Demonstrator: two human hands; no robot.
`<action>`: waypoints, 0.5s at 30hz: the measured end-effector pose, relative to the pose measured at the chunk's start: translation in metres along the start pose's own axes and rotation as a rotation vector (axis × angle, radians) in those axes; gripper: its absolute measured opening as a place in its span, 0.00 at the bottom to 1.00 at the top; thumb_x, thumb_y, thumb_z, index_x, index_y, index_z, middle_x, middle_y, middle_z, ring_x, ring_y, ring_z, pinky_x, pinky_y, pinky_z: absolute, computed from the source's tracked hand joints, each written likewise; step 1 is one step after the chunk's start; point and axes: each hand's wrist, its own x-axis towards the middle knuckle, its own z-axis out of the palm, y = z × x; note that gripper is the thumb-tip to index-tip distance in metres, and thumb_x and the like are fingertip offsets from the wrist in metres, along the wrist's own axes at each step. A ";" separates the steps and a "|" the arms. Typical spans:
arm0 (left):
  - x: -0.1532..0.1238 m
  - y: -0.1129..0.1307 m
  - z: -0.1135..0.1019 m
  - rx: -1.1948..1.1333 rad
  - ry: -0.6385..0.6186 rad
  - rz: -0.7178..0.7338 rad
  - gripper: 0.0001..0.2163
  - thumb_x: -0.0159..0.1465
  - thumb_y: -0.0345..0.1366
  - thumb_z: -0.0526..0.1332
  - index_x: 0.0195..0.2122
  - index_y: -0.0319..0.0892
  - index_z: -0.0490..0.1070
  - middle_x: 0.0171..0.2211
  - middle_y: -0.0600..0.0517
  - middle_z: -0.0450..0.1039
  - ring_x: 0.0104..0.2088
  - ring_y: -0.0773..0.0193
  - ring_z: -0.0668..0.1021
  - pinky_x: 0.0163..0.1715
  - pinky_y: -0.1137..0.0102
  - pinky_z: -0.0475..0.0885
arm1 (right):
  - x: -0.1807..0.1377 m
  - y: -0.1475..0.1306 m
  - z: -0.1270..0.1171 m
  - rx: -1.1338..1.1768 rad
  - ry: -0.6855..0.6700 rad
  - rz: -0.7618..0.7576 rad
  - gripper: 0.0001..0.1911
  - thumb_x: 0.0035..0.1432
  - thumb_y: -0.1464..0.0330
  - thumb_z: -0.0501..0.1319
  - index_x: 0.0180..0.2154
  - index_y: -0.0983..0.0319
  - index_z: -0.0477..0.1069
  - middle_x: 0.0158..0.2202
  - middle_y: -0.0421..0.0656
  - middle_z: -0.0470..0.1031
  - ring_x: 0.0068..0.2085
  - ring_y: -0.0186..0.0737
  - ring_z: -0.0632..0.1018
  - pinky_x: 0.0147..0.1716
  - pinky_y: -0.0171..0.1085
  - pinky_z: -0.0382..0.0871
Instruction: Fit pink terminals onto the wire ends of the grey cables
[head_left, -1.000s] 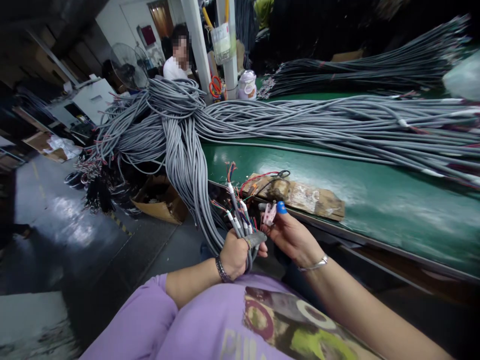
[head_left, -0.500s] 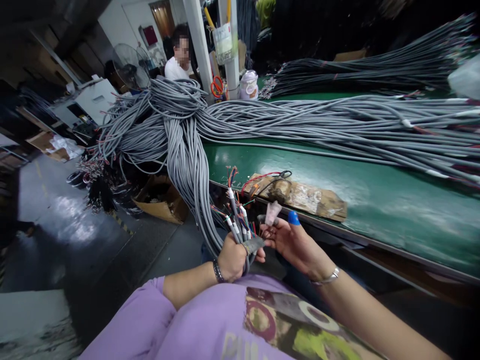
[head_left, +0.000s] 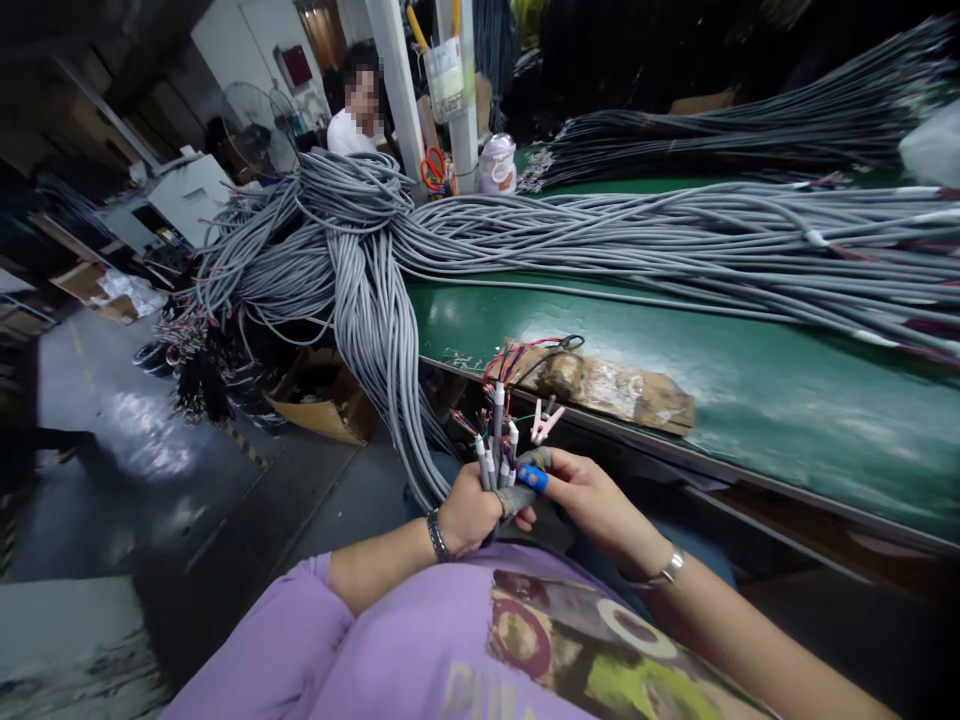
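two hands point(head_left: 469, 512) point(head_left: 596, 500) on cable ends point(head_left: 496, 440) nr bench edge point(head_left: 750, 472)

a cable-assembly workshop on a factory floor: a long green-topped workbench point(head_left: 750, 400) lies under heaps of grey sheathed cables point(head_left: 360, 260) (coloured wire ends poke out of them), with darker cable bundles point(head_left: 712, 135) behind. orange-handled scissors point(head_left: 431, 168) hang by a white post, an open brown cardboard box point(head_left: 319, 400) sits on the bare grey concrete floor point(head_left: 112, 430), and a round wire-caged fan point(head_left: 251, 130) stands near a co-worker in a white shirt point(head_left: 346, 130).
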 end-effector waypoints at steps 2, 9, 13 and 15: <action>-0.001 0.002 0.001 -0.008 0.017 0.012 0.20 0.44 0.50 0.73 0.20 0.36 0.71 0.17 0.50 0.71 0.18 0.68 0.72 0.22 0.71 0.71 | 0.001 0.001 0.000 0.005 0.007 0.003 0.15 0.47 0.55 0.72 0.27 0.59 0.74 0.18 0.39 0.74 0.21 0.37 0.72 0.24 0.38 0.68; -0.001 0.003 0.006 -0.063 0.086 0.018 0.22 0.44 0.51 0.73 0.19 0.37 0.69 0.15 0.52 0.68 0.17 0.69 0.71 0.22 0.70 0.70 | 0.000 0.001 -0.001 0.021 0.109 -0.020 0.15 0.44 0.57 0.74 0.23 0.59 0.73 0.17 0.39 0.73 0.20 0.37 0.72 0.24 0.38 0.67; 0.000 0.004 0.007 -0.084 0.108 0.013 0.22 0.42 0.52 0.73 0.19 0.36 0.70 0.15 0.52 0.68 0.16 0.68 0.71 0.22 0.70 0.70 | -0.001 0.002 -0.001 0.028 0.127 -0.024 0.15 0.46 0.56 0.72 0.24 0.59 0.73 0.18 0.40 0.73 0.21 0.38 0.72 0.25 0.39 0.66; 0.000 0.006 0.007 -0.106 0.120 0.010 0.22 0.43 0.52 0.73 0.20 0.36 0.70 0.15 0.52 0.68 0.17 0.68 0.71 0.22 0.70 0.70 | -0.001 0.003 0.001 0.033 0.133 -0.020 0.15 0.47 0.56 0.72 0.24 0.59 0.72 0.18 0.40 0.73 0.21 0.38 0.72 0.25 0.39 0.66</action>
